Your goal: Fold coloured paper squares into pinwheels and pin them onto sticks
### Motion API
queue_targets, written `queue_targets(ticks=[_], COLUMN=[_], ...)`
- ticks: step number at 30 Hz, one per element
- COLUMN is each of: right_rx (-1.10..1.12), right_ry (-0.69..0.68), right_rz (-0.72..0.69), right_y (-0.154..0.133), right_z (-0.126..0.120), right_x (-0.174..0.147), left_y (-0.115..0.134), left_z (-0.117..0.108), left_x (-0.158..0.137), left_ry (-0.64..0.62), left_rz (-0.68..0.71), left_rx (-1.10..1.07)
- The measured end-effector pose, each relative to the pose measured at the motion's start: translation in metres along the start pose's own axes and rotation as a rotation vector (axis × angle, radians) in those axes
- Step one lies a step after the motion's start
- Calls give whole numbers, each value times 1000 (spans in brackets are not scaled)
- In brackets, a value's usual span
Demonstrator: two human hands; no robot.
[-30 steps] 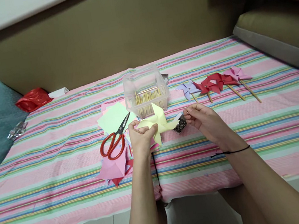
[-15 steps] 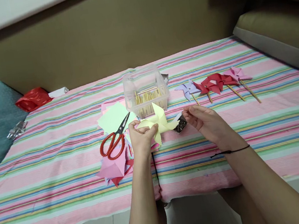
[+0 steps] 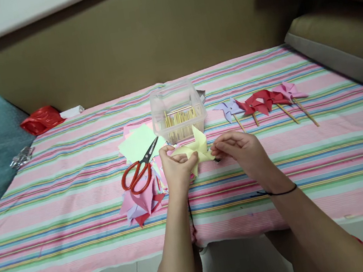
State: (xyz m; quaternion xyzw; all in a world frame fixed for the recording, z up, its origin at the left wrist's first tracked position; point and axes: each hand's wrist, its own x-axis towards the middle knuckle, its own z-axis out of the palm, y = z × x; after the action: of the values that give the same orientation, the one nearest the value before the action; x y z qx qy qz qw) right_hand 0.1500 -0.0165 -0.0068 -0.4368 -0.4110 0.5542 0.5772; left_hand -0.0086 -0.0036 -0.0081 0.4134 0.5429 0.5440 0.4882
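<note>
My left hand (image 3: 179,167) pinches a pale yellow paper pinwheel (image 3: 200,141) between thumb and fingers, with its blades curling up. Close to the pinwheel's right blade, the fingertips of my right hand (image 3: 244,151) are pressed together; whatever they hold is too small to make out. A small dark container (image 3: 218,160) shows only in part behind the right fingertips. Scissors (image 3: 144,161) with orange-red handles lie left of my left hand, on pale green paper sheets (image 3: 134,147) and pink paper pieces (image 3: 143,197).
A clear plastic box (image 3: 157,120) of thin wooden sticks (image 3: 182,118) stands beyond my hands. To the right lie a lilac pinwheel (image 3: 226,111), red pinwheels (image 3: 248,105) and a pink pinwheel (image 3: 293,90) on sticks. Red plastic (image 3: 41,120) sits far left on the striped cloth (image 3: 72,185).
My right hand has moved left, from beside the small dark container to the pinwheel's right blade. My left hand and the yellow pinwheel have shifted slightly right.
</note>
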Motion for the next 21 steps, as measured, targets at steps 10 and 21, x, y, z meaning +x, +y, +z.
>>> queue_targets(ticks=[10, 21], right_rx=[-203, -318], right_ry=[38, 84], right_rz=[-111, -299], right_y=[11, 14], right_z=[18, 19], right_x=[-7, -5], left_y=[7, 10], left_z=[7, 10], left_x=[-5, -10], left_ry=[-17, -69], left_rz=[14, 82], left_rx=[-33, -111])
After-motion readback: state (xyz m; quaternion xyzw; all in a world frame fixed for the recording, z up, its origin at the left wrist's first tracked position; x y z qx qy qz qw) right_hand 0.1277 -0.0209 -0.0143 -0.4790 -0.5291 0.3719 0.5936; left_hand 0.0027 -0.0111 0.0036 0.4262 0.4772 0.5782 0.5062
